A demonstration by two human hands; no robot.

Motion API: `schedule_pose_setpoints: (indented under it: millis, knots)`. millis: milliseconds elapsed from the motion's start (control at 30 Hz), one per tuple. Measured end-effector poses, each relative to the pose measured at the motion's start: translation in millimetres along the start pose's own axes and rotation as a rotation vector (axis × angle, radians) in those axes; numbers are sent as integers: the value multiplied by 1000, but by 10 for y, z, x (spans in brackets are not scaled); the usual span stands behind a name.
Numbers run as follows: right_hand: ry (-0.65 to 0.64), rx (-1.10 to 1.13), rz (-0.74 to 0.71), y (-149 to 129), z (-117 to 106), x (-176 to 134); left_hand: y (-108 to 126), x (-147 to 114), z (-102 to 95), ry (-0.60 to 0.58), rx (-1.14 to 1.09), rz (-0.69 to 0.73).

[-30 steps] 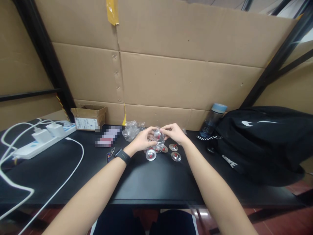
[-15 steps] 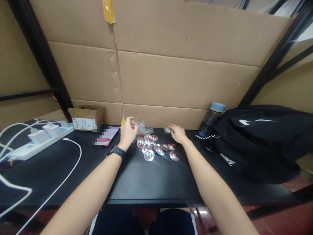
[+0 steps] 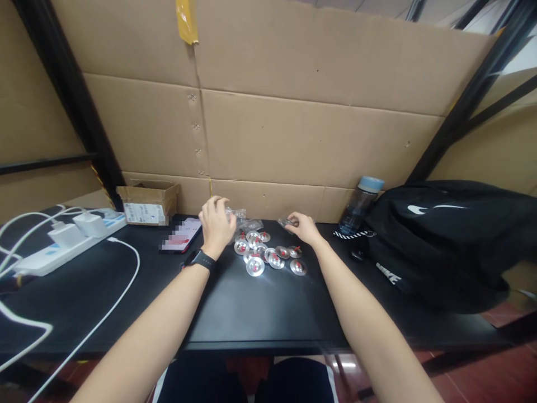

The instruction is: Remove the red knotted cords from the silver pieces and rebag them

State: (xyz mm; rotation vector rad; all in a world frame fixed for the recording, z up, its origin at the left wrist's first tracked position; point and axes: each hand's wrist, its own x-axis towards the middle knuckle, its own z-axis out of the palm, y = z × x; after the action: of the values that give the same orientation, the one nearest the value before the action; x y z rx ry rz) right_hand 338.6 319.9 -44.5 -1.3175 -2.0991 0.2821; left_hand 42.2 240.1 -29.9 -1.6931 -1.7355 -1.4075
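My left hand (image 3: 217, 225) has its fingers bent over crinkled clear plastic bags (image 3: 240, 215) at the back of the table; its fingertips are partly hidden, but it seems to grip one. Between thumb and fingers, my right hand (image 3: 304, 228) pinches a small clear plastic bag (image 3: 285, 224); what lies inside is hard to make out. Between and in front of both hands lies a loose pile of shiny finger cymbals (image 3: 255, 266) with red loops at their centres. One finger cymbal (image 3: 298, 267) sits apart at the pile's right side.
A phone (image 3: 182, 235), a small open cardboard box (image 3: 149, 201) and a white power strip (image 3: 71, 240) with cables are on the left. To the right stand a water bottle (image 3: 361, 206) and a black bag (image 3: 444, 246). A cardboard wall (image 3: 268, 140) closes the back.
My left hand has turned and shifted slightly left, its fingers curling downward beside the plastic. My right hand has tilted the small bag it holds. The pile looks nearly unchanged.
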Motion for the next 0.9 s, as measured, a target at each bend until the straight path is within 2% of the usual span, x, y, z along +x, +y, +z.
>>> schedule_pose_setpoints:
  millis: [100,200,267,333,400,467,567,667,733,800,900]
  knots:
    - [-35,287,-62,-249,-100,-35,184,-69,48,-158,-335,93]
    - [-213,507,-138,-550,-163,-84,325,-178,127,-384,-633,68]
    - [-263,584,-152,-709,-185,-118,368,-242,166,-519,-751,49]
    - [-239,616,-135,-812,-195,-143,371,-281,184,-647,-837,46]
    - [-159,635,-105,-870,-193,-155,354,-295,183,-728,-876,41]
    - [-73,665,-81,-907,-178,-152,341,-291,173,-717,-841,47]
    - [-13,696,-66,-921,-141,-118,336,-263,168,-621,-728,70]
    - [36,603,-48,-786,-118,-62,284,-209,187,-531,-631,-12]
    - [92,435,-27,-573,-119,-35,179,-156,205,-464,-531,-97]
    - [119,140,-3,-291,-123,-31,17,-94,221,-401,-422,-154]
    - [76,-267,135,120,-115,-65,-285,-10,244,-229,-308,-210]
